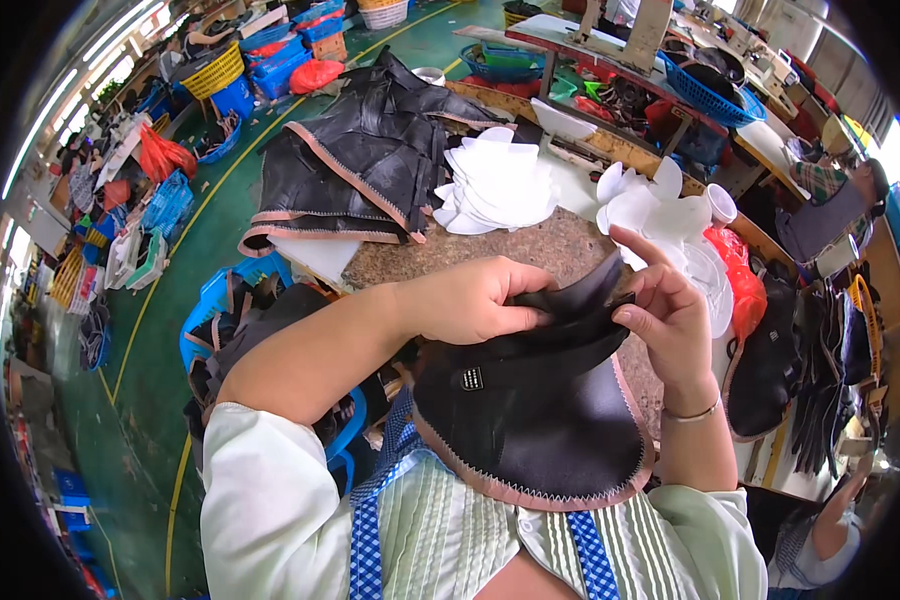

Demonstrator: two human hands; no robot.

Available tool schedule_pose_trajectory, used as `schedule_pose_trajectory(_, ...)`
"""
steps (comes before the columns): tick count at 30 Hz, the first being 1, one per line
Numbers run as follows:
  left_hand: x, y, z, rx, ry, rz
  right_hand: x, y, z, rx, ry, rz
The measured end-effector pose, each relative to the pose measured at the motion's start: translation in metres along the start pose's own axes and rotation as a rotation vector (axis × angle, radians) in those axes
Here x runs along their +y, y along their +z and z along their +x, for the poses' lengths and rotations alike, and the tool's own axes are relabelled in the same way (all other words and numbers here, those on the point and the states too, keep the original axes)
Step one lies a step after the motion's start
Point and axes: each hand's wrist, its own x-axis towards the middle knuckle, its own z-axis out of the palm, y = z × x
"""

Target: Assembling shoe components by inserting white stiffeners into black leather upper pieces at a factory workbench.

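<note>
A black leather upper piece (530, 420) hangs in front of my chest. Its rounded lower edge has a pinkish border with zigzag stitching, and a small printed label sits on its left side. My left hand (480, 300) is closed on the folded top of the piece, with thumb and fingers pinching it. At the right end of that fold, my right hand (662, 305) grips the edge between its thumb and bent fingers, while the index finger points up. A raised dark flap (580, 290) curves up between the two hands. The fingertips behind the leather are hidden.
Beyond my hands a brown speckled worktop (390, 262) carries stacked black leather pieces (360, 150) and white cut pieces (500, 180). More white pieces (660, 210) and a red plastic bag (738, 285) lie right. A blue basket (205, 310) stands at left; black pieces (770, 350) hang at right.
</note>
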Motion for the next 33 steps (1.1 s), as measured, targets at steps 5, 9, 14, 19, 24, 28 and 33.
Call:
schedule_pose_trajectory(5, 0.013, 0.004, 0.001, 0.062, -0.018, 0.228, -0.002, -0.014, 0.005, -0.122, -0.028, -0.187)
schedule_pose_trajectory(9, 0.008, 0.005, -0.002, 0.129, -0.062, 0.219, -0.001, -0.013, -0.004, -0.017, -0.122, -0.341)
schedule_pose_trajectory(14, 0.008, 0.006, -0.009, 0.264, -0.094, 0.303, 0.01, -0.007, -0.014, 0.194, -0.054, -0.228)
schedule_pose_trajectory(19, 0.012, 0.018, -0.019, 0.356, -0.032, 0.313, 0.007, -0.002, -0.019, 0.27, 0.055, -0.162)
schedule_pose_trajectory(24, 0.022, 0.023, -0.023, 0.386, 0.014, 0.433, 0.001, 0.003, -0.021, 0.306, 0.066, -0.195)
schedule_pose_trajectory(28, 0.022, 0.025, -0.025, 0.367, 0.115, 0.589, 0.008, -0.008, -0.026, 0.254, -0.103, -0.289)
schedule_pose_trajectory(33, 0.022, 0.027, -0.022, 0.307, 0.296, 0.59, -0.021, 0.003, -0.008, 0.009, -0.036, -0.107)
